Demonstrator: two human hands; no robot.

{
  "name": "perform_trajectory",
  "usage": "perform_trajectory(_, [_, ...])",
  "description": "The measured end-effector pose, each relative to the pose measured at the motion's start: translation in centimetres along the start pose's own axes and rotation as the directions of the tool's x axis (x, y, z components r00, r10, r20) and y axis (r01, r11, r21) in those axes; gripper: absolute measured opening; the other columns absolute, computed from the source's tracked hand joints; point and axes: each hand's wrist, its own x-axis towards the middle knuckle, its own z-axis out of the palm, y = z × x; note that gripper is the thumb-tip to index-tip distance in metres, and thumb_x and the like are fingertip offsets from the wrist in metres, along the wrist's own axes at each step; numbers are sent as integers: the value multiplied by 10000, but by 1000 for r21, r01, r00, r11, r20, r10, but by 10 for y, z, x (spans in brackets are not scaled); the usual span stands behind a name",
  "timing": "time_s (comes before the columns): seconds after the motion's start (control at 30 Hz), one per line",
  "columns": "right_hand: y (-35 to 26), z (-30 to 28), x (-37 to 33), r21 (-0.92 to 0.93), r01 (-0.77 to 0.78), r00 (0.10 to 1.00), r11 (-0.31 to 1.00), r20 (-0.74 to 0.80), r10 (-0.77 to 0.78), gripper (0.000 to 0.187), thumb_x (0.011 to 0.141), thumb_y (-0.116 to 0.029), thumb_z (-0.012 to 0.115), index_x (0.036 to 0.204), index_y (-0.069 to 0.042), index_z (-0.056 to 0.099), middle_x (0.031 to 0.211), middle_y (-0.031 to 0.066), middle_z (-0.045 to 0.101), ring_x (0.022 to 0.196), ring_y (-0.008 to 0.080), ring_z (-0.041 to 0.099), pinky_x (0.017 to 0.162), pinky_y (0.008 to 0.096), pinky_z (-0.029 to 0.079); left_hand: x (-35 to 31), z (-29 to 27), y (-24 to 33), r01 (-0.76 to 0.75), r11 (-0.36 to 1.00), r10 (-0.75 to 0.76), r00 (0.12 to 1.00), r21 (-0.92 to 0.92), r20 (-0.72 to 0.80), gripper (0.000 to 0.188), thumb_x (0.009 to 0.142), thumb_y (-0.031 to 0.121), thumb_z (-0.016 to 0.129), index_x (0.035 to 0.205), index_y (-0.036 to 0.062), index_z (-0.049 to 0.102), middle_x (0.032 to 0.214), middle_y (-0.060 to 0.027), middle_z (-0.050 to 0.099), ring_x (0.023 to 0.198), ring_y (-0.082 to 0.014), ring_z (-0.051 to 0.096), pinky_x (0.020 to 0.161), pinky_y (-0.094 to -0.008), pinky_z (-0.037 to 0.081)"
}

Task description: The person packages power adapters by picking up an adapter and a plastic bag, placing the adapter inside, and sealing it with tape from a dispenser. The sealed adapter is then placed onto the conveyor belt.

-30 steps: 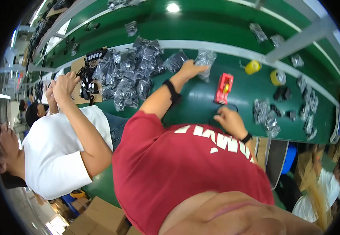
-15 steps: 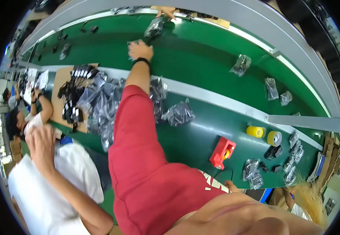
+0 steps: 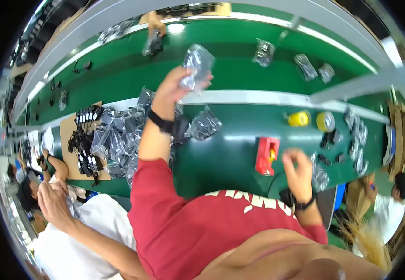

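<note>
My left hand (image 3: pixel 172 86) is closed on a clear plastic bag (image 3: pixel 197 65) with something grey inside, its kind not visible. It holds the bag up above the far rail of my table. My right hand (image 3: pixel 298 173) hovers over the table's right part, beside a red tape dispenser (image 3: pixel 267 156). Its fingers are loosely curled and slightly blurred, the thumb apart from them, and nothing shows between them. Below my left forearm lies a heap of bagged dark items (image 3: pixel 123 135), with another bagged dark item (image 3: pixel 204 125) to its right.
Black power adapters (image 3: pixel 88 161) with cables lie on cardboard at left. Yellow tape rolls (image 3: pixel 299 118) and bagged items (image 3: pixel 358 135) sit at right. Beyond the rail, a green belt (image 3: pixel 230 51) carries scattered bags; another person's hand (image 3: pixel 155 25) holds one. A co-worker in white (image 3: pixel 90 224) is close at left.
My left hand has come back from the green surface, now lifting the bag. My right hand has risen into view beside the tape dispenser. The view has shifted.
</note>
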Motion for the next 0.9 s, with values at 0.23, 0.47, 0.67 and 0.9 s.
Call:
perform_trajectory(0.23, [-23,5,24,658,-83,996,749,78,42,216,768,-110,626,886,-15,472,923,71,543,804,108,532,617,205,446,-104,166,-102,199,968,-150,949,-155,277,550,747,165,539,1191,-94,343,1075,-259,503,915,-364,560,771,-442,490])
perform_trajectory(0.47, [5,-19,-39,771,-148,984,619,177,14,141,780,-105,614,839,-25,515,747,12,566,623,49,514,538,171,414,-166,204,-155,109,990,-102,992,94,-81,509,876,336,370,1218,-40,344,1112,-178,502,917,-287,566,719,-358,503])
perform_trajectory(0.67, [9,-5,-74,755,-116,987,645,159,-9,151,768,-100,626,848,11,562,729,23,577,603,54,513,550,173,425,-201,222,-177,-123,580,352,930,805,-111,906,528,238,775,1235,-66,298,1104,-160,488,1010,-220,496,853,-297,399])
perform_trajectory(0.9, [22,10,-94,809,-337,932,481,359,48,182,755,-110,641,870,19,585,801,64,600,719,118,577,630,233,484,-224,219,-191,-83,-114,631,764,990,137,972,522,266,769,1294,11,236,1048,-169,507,921,-259,534,808,-324,425])
